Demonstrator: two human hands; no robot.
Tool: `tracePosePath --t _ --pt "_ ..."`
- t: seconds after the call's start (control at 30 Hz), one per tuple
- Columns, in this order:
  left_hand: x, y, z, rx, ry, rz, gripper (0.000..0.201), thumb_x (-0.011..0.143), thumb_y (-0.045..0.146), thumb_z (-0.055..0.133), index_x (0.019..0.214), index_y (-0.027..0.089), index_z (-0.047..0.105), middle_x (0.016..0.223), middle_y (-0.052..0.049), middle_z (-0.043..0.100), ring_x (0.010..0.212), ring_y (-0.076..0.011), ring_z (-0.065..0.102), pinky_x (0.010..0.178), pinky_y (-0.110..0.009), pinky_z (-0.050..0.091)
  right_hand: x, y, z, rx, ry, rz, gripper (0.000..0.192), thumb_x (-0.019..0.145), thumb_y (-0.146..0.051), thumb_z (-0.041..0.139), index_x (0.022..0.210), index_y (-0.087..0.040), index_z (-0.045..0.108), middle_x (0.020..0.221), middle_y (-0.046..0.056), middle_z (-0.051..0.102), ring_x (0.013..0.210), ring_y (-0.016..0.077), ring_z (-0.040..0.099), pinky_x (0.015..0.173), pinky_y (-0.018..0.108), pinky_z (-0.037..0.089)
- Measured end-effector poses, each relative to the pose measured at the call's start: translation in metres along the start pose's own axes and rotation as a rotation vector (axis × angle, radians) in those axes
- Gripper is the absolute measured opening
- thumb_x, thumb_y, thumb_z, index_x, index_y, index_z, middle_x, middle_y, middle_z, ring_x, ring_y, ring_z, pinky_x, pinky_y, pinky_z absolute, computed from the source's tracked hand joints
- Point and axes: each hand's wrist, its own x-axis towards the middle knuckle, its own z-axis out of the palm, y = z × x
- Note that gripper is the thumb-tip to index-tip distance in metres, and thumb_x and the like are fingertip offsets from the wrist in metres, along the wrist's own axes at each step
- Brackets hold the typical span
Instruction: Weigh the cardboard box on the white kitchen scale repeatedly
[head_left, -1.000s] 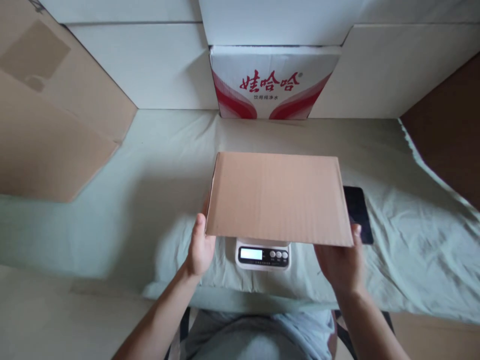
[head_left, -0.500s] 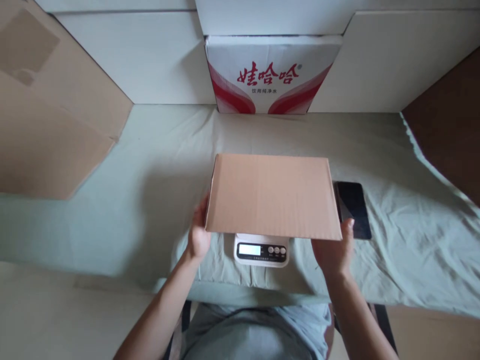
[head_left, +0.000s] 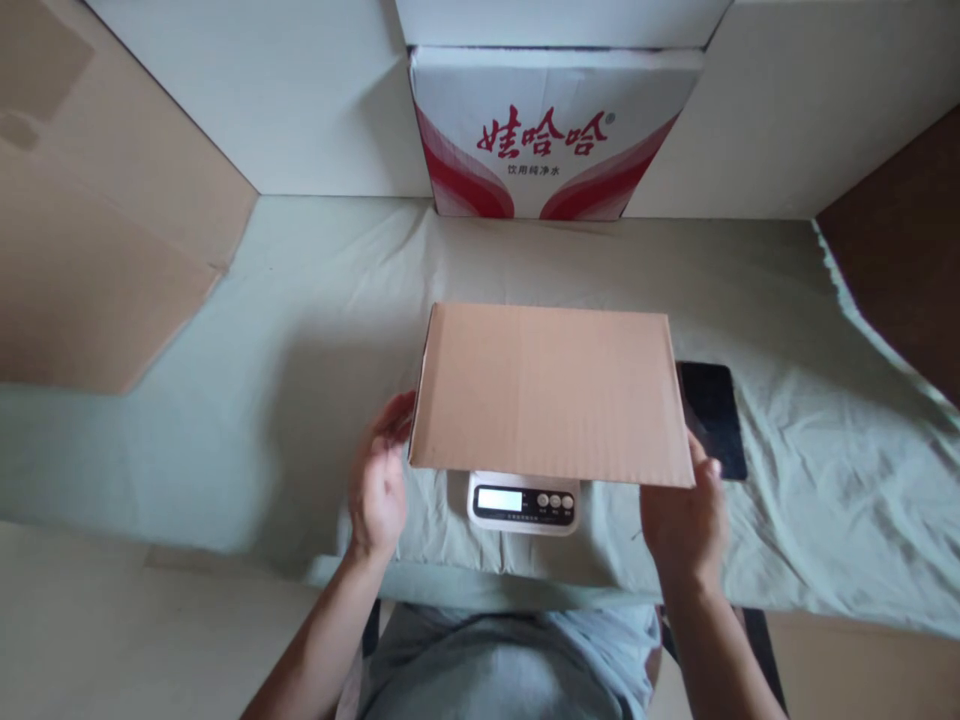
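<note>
A person seated at a cloth-covered table point(head_left: 225, 420) steadies a flat brown cardboard box point(head_left: 551, 392) over a small white kitchen scale point(head_left: 523, 502), whose display and three round buttons show just below the box's near edge. The left hand point(head_left: 379, 478) is open, fingers curled at the box's left side and barely touching it; the right hand point(head_left: 684, 522) cups the near right corner from below, not clamped. The box appears to be at the weighing stage, and a true reading would call for both hands to come fully clear. The cardboard is matte and finely ribbed; the pale green cloth is wrinkled. A glossy black phone point(head_left: 712, 415) lies just right of the box, and a red-and-white printed carton point(head_left: 551, 140) stands behind.
</note>
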Motion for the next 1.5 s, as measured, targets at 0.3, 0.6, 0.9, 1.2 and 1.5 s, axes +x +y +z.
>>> tracePosePath --t 0.3,0.6,0.9,1.2,1.5 --pt "-0.06 0.015 0.012 0.162 -0.133 -0.003 0.049 0.086 0.056 0.041 0.134 0.044 0.045 0.149 0.005 0.04 0.143 -0.0254 0.03 0.121 -0.044 0.023 -0.033 -0.01 0.01 -0.019 -0.017 -0.076 0.05 0.082 -0.06 0.041 0.119 -0.034 0.061 0.134 0.003 0.059 0.13 0.0262 0.048 0.115 0.046 0.029" --pt "0.026 0.027 0.055 0.181 -0.272 0.337 0.052 0.089 0.056 0.039 0.134 0.031 0.043 0.148 -0.005 0.039 0.139 -0.0249 0.034 0.116 -0.046 0.028 0.037 -0.034 0.045 0.014 -0.122 -0.357 0.047 0.085 -0.059 0.036 0.108 -0.028 0.064 0.121 0.004 0.062 0.12 0.0226 0.052 0.107 0.042 0.036" --pt "0.067 -0.01 0.065 0.238 -0.218 0.198 0.052 0.091 0.055 0.036 0.133 0.026 0.043 0.143 -0.011 0.044 0.137 -0.026 0.038 0.112 -0.048 0.032 0.079 -0.005 0.055 -0.069 -0.151 -0.262 0.053 0.086 -0.062 0.034 0.118 -0.029 0.06 0.128 0.005 0.061 0.122 0.0245 0.052 0.104 0.044 0.037" --pt "0.074 -0.027 0.048 0.235 -0.203 0.114 0.051 0.092 0.053 0.035 0.135 0.027 0.044 0.144 -0.008 0.046 0.137 -0.0218 0.04 0.115 -0.042 0.03 0.085 0.015 0.043 -0.027 -0.13 -0.134 0.052 0.086 -0.062 0.035 0.119 -0.03 0.06 0.133 0.003 0.059 0.128 0.0243 0.049 0.108 0.047 0.034" --pt "0.102 -0.028 0.047 0.029 -0.127 -0.144 0.058 0.086 0.06 0.042 0.13 0.024 0.052 0.143 -0.011 0.051 0.137 -0.0245 0.042 0.115 -0.046 0.03 0.097 0.01 0.044 0.011 -0.102 -0.002 0.054 0.086 -0.062 0.031 0.12 -0.03 0.059 0.129 0.003 0.062 0.125 0.0237 0.053 0.106 0.047 0.037"
